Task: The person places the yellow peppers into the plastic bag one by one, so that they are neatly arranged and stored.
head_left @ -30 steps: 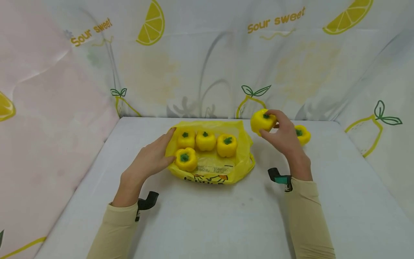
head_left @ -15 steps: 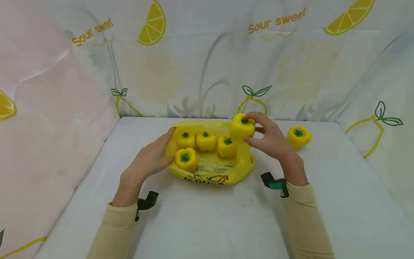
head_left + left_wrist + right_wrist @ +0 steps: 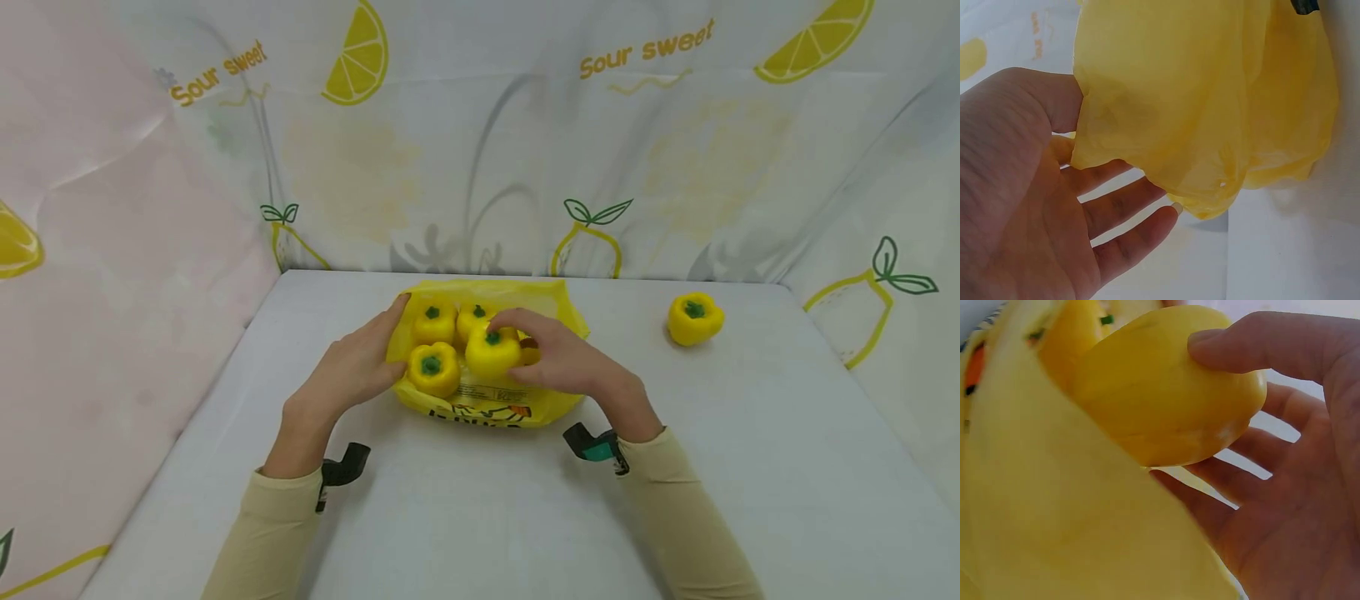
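Note:
A yellow plastic bag (image 3: pixel 536 408) lies with its mouth spread wide on the table. Inside it sit yellow bell peppers, among them one at the front left (image 3: pixel 433 370). My left hand (image 3: pixel 343 367) holds the bag's left rim; in the left wrist view its thumb tip goes behind the film. Between thumb and fingers, my right hand (image 3: pixel 562 354) grips another bell pepper (image 3: pixel 492 352), stem up, within the bag's opening. The bag's wall partly covers this pepper in the right wrist view. Another pepper at the bag's right is mostly hidden behind my right hand.
One more yellow bell pepper (image 3: pixel 695 318) stands alone on the white table (image 3: pixel 480 517) at the right. Behind the table hangs a lemon-printed cloth (image 3: pixel 480 167). A pink cloth wall (image 3: pixel 135 292) borders the left side.
My right hand has carried its bell pepper leftward and down, from beside the bag into the bag's opening. My left hand has stayed at the bag's left rim.

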The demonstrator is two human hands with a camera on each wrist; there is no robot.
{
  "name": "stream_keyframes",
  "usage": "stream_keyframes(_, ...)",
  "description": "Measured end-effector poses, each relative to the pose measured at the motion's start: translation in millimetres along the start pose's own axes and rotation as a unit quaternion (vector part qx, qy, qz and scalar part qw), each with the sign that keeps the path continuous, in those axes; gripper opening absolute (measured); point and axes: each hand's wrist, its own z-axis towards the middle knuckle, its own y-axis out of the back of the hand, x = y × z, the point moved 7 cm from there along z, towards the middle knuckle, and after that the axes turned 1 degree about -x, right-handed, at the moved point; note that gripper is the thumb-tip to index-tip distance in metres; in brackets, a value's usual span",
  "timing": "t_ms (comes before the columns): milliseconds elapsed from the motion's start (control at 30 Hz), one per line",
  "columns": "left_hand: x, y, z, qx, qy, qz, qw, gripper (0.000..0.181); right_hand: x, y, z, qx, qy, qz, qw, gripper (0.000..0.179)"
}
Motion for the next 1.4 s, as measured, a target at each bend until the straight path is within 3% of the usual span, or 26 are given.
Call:
stream_keyframes(200, 1.5, -0.4, -0.8, 0.003, 0.005, 0.001, 1.0, 0.089, -9, -25, 9.0, 0.029, -0.027, -0.04, 0.9984, 0.046)
stream_keyframes(400, 1.3, -0.7, -0.4, 0.004, 0.0, 0.009, 0.9999, 0.089, -15, -36, 11.2, 0.042, -0.055, -0.075, 0.9948, 0.043)
stream_keyframes(967, 1.3, -2.4, 1.4, 0.014, 0.001, 0.012, 0.9998, 0.088, -9, -36, 11.5, 0.005, -0.016, -0.165, 0.9861, 0.045)
stream_keyframes(1100, 2.6, -3.4, 2.6, 0.015, -0.002, 0.012, 0.9998, 0.087, -7, -25, 7.7, -0.015, -0.012, -0.137, 0.9904, 0.044)
stream_keyframes(1233, 2.7, -3.7, 2.6, 0.014, -0.005, 0.011, 0.9998, 0.087, -12, 2, 2.8, -0.072, -0.007, -0.097, 0.9927, 0.038)
stream_keyframes(1400, 3.7, -2.6, 1.5, 0.013, -0.002, 0.014, 0.9998, 0.086, -25, 46, -9.5, -0.181, 0.004, -0.109, 0.9775, 0.034)
